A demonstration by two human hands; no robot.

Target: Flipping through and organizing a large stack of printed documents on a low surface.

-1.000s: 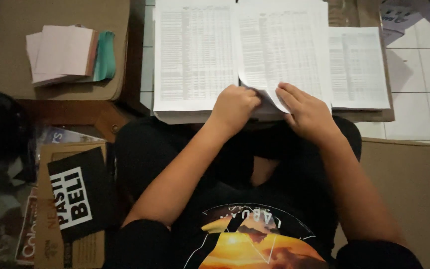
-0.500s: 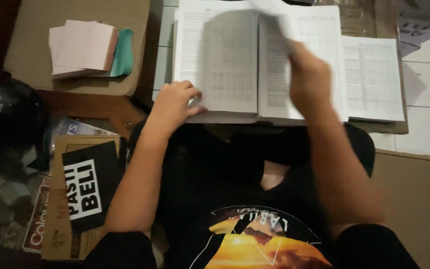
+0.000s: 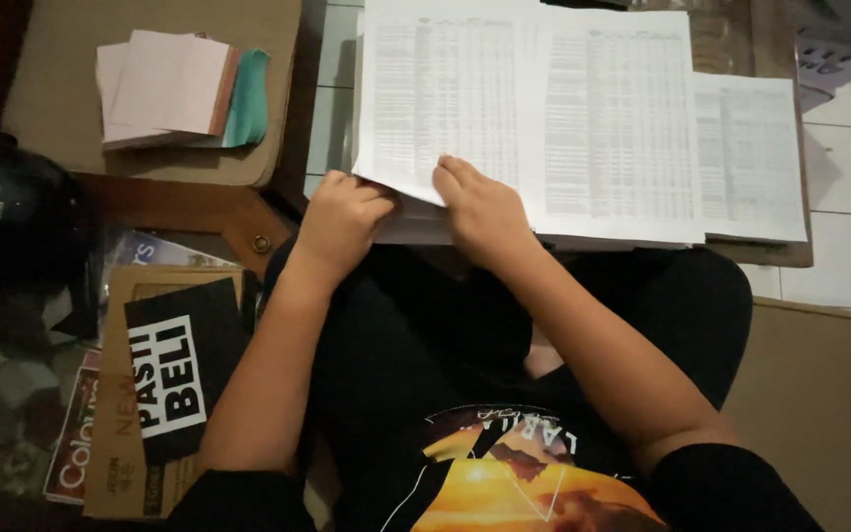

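Head view, looking down past my knees: my left hand point(image 3: 339, 219) and my right hand point(image 3: 480, 205) sit side by side in the middle of the frame, both curled at the near edge of a stack of printed sheets point(image 3: 534, 118). My left hand is closed in a loose fist with its knuckles at the bottom corner of the top left sheet, which lifts slightly there; my right hand lies half closed on the same edge, fingers bent onto the paper. Whether either hand truly pinches a sheet, I cannot tell.

I count three sheets showing side by side, all covered in dense tables: two large ones in the upper middle and a smaller one point(image 3: 749, 158) sticking out at the upper right. They rest on a low wooden bench point(image 3: 741, 39) whose top shows bare at the upper right, above pale floor tiles point(image 3: 829, 276).

At the upper left lies a tan board point(image 3: 130, 39), carrying one small pile of pink paper slips point(image 3: 164, 87) with a teal piece point(image 3: 248, 99) beneath. Lower left holds one brown cardboard box point(image 3: 115, 433) with a black label, and one glossy magazine point(image 3: 71, 443) under it. A dark rounded object point(image 3: 12, 227) sits at the left edge. My black trousers and printed shirt fill the bottom.
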